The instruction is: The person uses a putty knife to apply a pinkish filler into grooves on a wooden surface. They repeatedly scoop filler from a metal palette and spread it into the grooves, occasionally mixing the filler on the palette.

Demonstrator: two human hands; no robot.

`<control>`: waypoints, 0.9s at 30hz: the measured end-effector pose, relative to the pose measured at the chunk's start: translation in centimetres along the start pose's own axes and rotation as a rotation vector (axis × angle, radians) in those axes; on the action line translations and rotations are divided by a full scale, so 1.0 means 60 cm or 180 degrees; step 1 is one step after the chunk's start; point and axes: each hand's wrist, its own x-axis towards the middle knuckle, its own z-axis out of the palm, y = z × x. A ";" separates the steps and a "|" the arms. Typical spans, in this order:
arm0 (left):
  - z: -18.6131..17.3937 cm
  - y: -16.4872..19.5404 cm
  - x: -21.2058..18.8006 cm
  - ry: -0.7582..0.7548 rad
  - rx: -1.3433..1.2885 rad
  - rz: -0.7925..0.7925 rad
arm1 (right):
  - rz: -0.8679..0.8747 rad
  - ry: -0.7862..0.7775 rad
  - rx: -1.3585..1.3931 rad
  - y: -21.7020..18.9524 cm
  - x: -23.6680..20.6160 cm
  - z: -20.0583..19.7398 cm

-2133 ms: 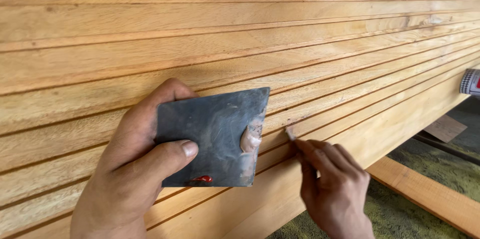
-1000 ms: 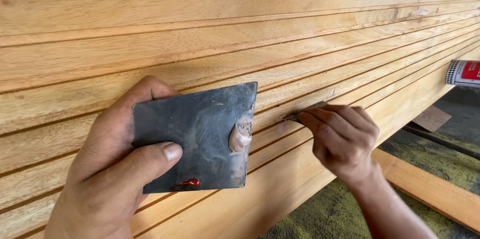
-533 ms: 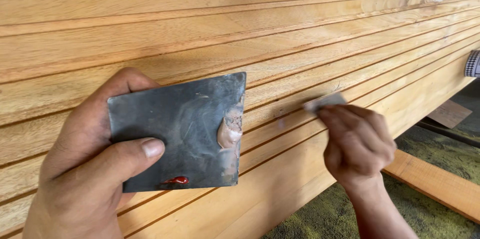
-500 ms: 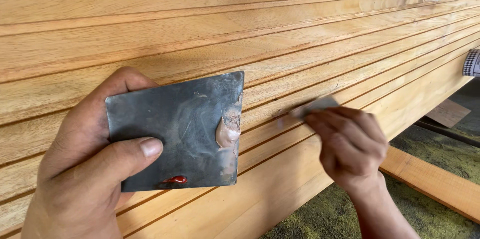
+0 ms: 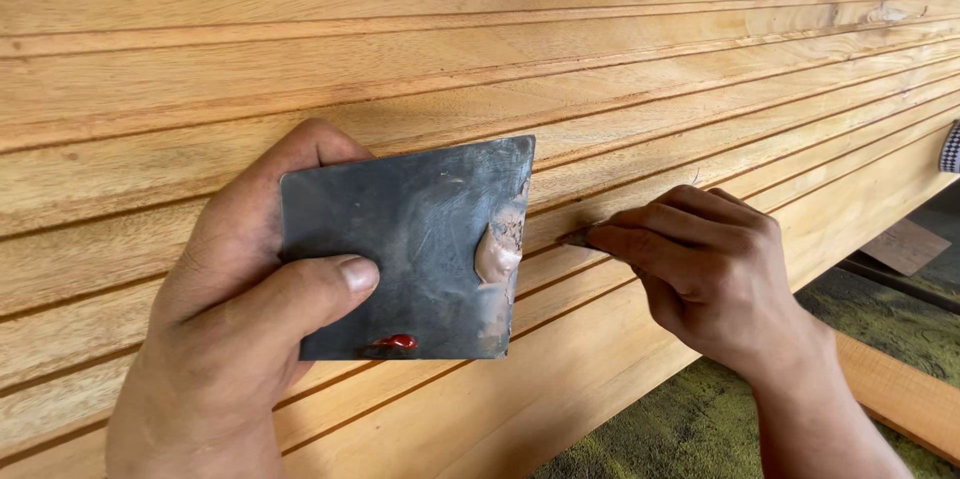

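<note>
Two hands were busy: the left hand [image 5: 230, 329] clamped a dark metal plate [image 5: 405, 249] carrying a filler dab [image 5: 498, 251], the right hand [image 5: 715, 274] pinched a small blade [image 5: 578, 237] against the grooved wooden boards [image 5: 600, 69]. A tilted plate could have dropped filler; a slip might have scratched the wood.

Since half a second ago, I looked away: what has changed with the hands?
The right hand brought its small blade down and left, pressing the tip into the board groove beside the plate. The left hand still holds the dark plate with its putty dab.
</note>
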 end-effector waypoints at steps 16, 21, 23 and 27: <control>-0.026 -0.019 -0.006 -0.0169 -0.0476 0.0152 | 0.1948 0.1811 0.0881 -0.006 -0.203 0.022; 0.048 -0.047 -0.055 0.0872 -0.0376 -0.0528 | 0.3554 0.2152 0.3513 -0.112 -0.293 0.027; 0.116 -0.069 -0.137 0.1078 -0.0534 -0.1165 | 0.3379 0.2191 0.5301 -0.154 -0.300 0.037; 0.232 -0.101 -0.249 0.1301 -0.0747 -0.1859 | 0.3293 0.2042 0.6635 -0.234 -0.304 0.039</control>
